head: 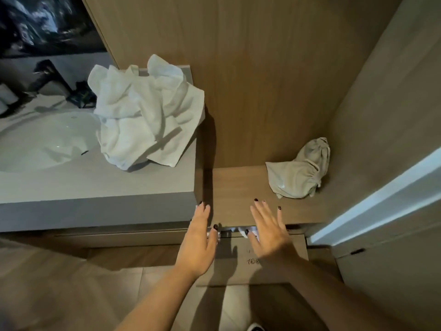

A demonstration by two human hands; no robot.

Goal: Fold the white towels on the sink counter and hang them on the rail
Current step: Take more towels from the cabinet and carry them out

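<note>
A crumpled heap of white towels (145,113) lies on the grey sink counter (95,185), at its right end beside the wooden wall. My left hand (199,237) is stretched out below the counter's right corner, fingers straight, holding nothing. My right hand (268,232) is spread flat in front of the low wooden shelf (238,187), fingers apart, also holding nothing. Both hands are well below the towels and apart from them. Between my hands, at the shelf's front edge, a sliver of white cloth (241,230) shows in a gap. No rail is in view.
A white basin (45,142) is sunk into the counter on the left, with a dark tap (51,75) behind it. A grey drawstring bag (300,170) sits on the wooden shelf at right. A pale door edge (381,199) runs along the right.
</note>
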